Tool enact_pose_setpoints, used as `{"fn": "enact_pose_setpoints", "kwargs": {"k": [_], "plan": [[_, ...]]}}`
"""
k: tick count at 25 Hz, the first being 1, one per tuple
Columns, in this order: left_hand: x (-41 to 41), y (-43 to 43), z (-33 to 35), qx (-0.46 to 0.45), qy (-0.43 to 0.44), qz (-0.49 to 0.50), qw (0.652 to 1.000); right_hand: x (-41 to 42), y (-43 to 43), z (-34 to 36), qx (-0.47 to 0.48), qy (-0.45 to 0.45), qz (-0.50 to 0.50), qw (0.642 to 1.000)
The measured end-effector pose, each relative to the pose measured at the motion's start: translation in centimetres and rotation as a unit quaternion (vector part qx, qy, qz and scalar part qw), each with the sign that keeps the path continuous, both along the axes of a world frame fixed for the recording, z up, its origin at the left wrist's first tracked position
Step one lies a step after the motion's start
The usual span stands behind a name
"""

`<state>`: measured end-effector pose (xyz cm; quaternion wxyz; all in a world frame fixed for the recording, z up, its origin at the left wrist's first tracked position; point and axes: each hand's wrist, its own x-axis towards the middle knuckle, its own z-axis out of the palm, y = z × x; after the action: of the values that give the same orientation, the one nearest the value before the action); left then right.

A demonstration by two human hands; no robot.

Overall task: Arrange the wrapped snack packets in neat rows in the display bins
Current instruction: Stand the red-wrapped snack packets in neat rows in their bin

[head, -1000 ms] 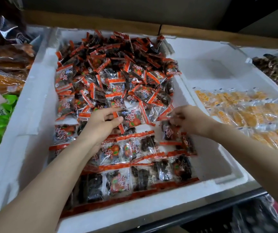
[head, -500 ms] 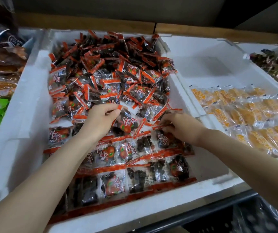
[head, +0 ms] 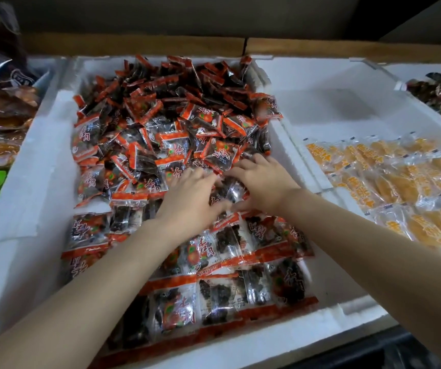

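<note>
Mid-bin (head: 41, 161), packet (head: 228, 191) looks light, crinkly, slippery; pinch sealed edge. L hand (head: 190, 201) flat beside it; R hand (head: 263, 182) grip: can't tell.

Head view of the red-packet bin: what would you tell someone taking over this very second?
Left hand: open, palm down on packets at the pile's near edge.
Right hand: open, fingers spread on the same spot, beside the left.
Loose pile of red packets fills the far part of the white foam bin; neat rows lie at the near end.
Done: a few rows laid.
Left: work through the pile, row by row toward the back.
Yellow packets in the right-hand bin look already lined up.
</note>
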<state>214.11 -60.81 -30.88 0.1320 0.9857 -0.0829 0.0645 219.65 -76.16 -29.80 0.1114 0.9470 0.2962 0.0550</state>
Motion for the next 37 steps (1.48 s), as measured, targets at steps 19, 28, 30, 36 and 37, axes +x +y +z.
{"fn": "enact_pose_setpoints", "kwargs": {"k": [19, 28, 30, 36, 37], "plan": [[-0.8, 0.1, -0.9, -0.09, -0.006, -0.108, 0.99, -4.2, -1.5, 3.4, 0.236, 0.046, -0.009, 0.971], [-0.7, 0.5, -2.4, -0.078, -0.041, -0.104, 0.991, -2.7, -0.7, 0.8, -0.026, 0.026, -0.067, 0.997], [-0.5, 0.3, -2.1, -0.083, -0.049, -0.098, 0.99, -2.4, -0.6, 1.2, -0.025, 0.043, -0.087, 0.995], [2.0, 0.7, -1.2, -0.029, -0.02, -0.069, 0.997, -3.6, -1.9, 3.5, 0.119, -0.016, -0.102, 0.988], [2.4, 0.6, -1.0, -0.008, 0.004, -0.061, 0.998, -4.1, -2.6, 4.1, 0.149, -0.022, -0.109, 0.983]]}}
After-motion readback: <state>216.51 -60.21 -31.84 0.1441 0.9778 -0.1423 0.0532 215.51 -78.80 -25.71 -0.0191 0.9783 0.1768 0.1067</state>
